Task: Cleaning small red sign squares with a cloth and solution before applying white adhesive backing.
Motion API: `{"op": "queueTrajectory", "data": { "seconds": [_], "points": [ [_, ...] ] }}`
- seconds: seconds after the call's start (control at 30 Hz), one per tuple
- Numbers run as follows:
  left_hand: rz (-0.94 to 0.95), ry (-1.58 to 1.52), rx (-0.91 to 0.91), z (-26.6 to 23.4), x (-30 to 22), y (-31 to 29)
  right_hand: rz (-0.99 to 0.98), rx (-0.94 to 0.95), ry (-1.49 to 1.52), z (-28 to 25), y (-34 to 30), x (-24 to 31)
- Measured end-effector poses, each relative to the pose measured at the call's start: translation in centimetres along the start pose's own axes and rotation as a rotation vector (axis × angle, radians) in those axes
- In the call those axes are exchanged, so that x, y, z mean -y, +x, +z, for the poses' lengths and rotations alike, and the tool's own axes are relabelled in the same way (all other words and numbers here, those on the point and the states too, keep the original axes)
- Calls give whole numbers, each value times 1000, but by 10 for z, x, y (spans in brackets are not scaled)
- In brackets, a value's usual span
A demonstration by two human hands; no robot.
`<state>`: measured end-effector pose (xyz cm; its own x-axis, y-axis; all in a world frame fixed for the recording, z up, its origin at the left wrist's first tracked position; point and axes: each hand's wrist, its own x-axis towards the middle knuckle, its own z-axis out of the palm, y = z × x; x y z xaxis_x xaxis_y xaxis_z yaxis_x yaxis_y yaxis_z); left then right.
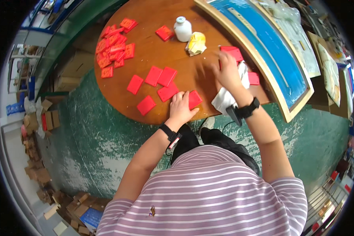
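My left hand (179,108) is at the near edge of the round table. Its fingers and thumb hold the left side of a flat red rectangular plate (195,99). Motion blurs the fingers of my right hand (227,71), which is above the table, beside a crumpled white cloth (225,99) and close to some red plates (233,52). Whether anything is in those fingers cannot be made out. Several plain red plates (168,91) lie loose left of my left hand, two of them (167,76) touching or overlapping.
A pile of red pieces with raised patterns (116,47) covers the table's left side. Toward the back stand a white bottle (183,29) and a crumpled yellow-and-white wrapper (196,43). At right, a wood-framed blue screen (271,51) leans over the brown table (118,94).
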<state>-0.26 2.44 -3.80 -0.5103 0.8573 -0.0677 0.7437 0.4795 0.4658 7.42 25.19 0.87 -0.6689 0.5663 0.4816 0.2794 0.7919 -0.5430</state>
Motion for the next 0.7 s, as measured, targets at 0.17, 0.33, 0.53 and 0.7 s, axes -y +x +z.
{"op": "queueTrajectory", "data": {
  "seconds": [0.17, 0.33, 0.53, 0.7],
  "points": [
    [-1, 51, 6, 2, 5, 5, 181, 159, -80, -30, -100, -9],
    [-42, -66, 110, -4, -9, 20, 180, 143, -169, -24, -156, -55],
    [-360, -859, 314, 1, 17, 37, 267, 143, -117, -23, -135, -47],
    [-550, -1124, 367, -48, 2, 64, 162, 204, -197, -28, -165, -26]
  ]
}}
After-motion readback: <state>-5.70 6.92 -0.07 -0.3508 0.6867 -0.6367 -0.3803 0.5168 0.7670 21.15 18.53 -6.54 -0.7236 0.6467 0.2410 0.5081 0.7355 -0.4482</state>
